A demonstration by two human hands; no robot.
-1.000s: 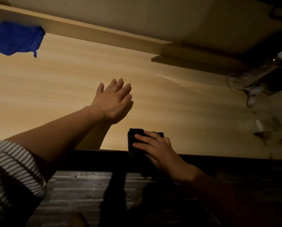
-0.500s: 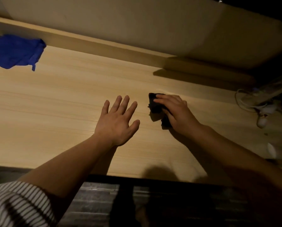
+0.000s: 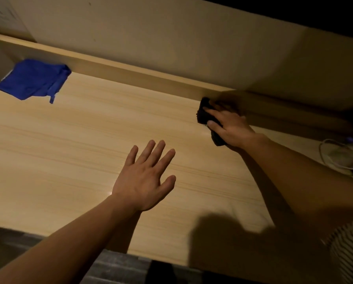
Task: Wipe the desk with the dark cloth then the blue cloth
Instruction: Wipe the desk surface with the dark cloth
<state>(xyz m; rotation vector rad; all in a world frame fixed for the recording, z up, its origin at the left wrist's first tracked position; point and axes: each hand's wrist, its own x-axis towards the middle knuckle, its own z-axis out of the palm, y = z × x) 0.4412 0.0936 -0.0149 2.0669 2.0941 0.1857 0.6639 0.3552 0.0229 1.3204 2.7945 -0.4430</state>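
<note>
- Desk (image 3: 73, 152) of pale wood lies under both my arms, with a low raised ledge (image 3: 130, 73) along its far edge.
- My right hand (image 3: 231, 128) lies flat on the dark cloth (image 3: 202, 113), far right on the desk, just beside the ledge.
- The cloth sits under my palm and fingers (image 3: 212, 111); they lie close together on top, and it pokes out past the fingertips and below the thumb.
- My left hand (image 3: 145, 177) rests palm down mid-desk, fingers spread, touching neither cloth.
- The blue cloth (image 3: 34, 78) lies crumpled at the far left against the ledge, well apart from both hands.
- A white cable (image 3: 327, 156) trails at the right edge.
</note>
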